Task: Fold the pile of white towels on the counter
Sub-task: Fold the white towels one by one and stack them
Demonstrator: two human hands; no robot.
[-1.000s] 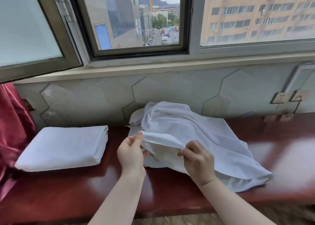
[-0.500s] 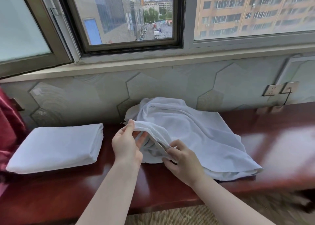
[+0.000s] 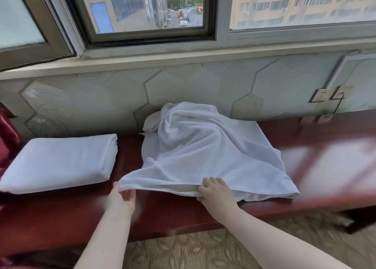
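Both hands gripped the loose towel's (image 3: 203, 152) near hem: left hand (image 3: 122, 197) at its corner, right hand (image 3: 215, 191) midway. Shiny red-brown counter (image 3: 325, 156) ran under hexagon-tiled wall (image 3: 193, 85) and window (image 3: 146, 10); folded towel (image 3: 59, 163) sat left.

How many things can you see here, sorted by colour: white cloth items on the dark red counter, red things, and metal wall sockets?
White: 2, a folded white towel stack and a rumpled white towel heap, whose near edge both hands hold, left hand, right hand.
Red: 2, the dark red wooden counter and a red curtain.
Metal: 2 wall sockets.
Total: 6.
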